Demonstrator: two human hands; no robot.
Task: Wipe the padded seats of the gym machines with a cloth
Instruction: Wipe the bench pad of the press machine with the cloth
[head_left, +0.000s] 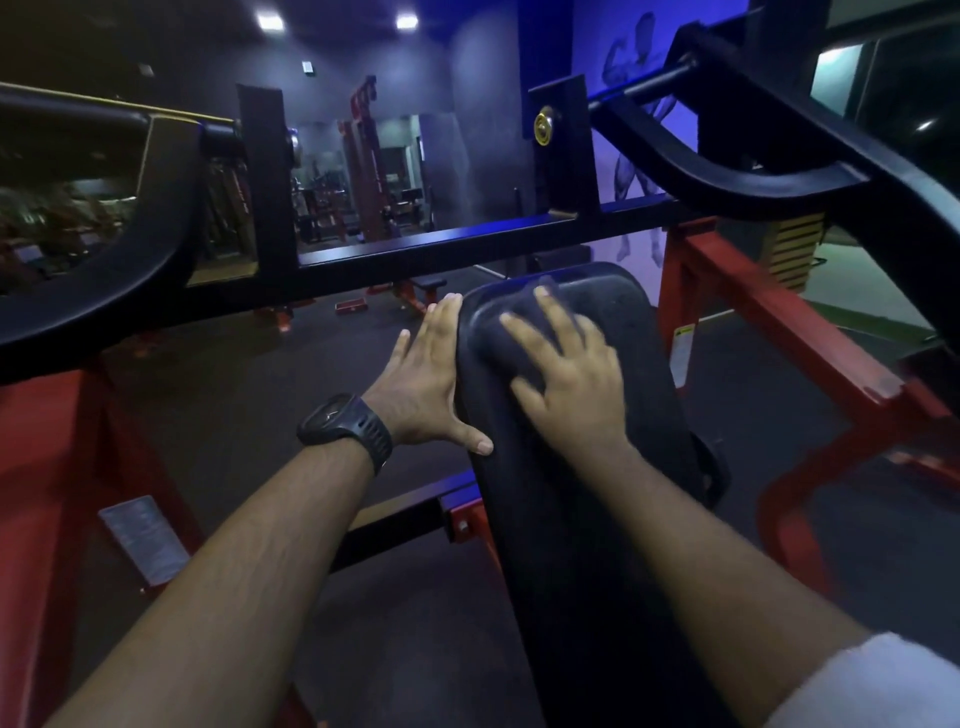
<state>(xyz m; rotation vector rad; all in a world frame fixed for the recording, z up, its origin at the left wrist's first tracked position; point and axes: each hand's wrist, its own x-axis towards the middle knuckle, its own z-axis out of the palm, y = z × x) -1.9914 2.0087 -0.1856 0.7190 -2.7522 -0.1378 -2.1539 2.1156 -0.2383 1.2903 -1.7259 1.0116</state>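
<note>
right in the middle, a dark cloth lies on the far rounded end of the long black padded seat, pressed flat under the right hand, whose fingers are spread wide over it, the cloth's edges too blurred to trace. the left hand, a black watch on its wrist, lies flat along the seat's left edge with straight fingers close together and the thumb on the padding. beyond the seat runs a black crossbar, with the red frame to its right and a white sleeve at the lower right corner.
</note>
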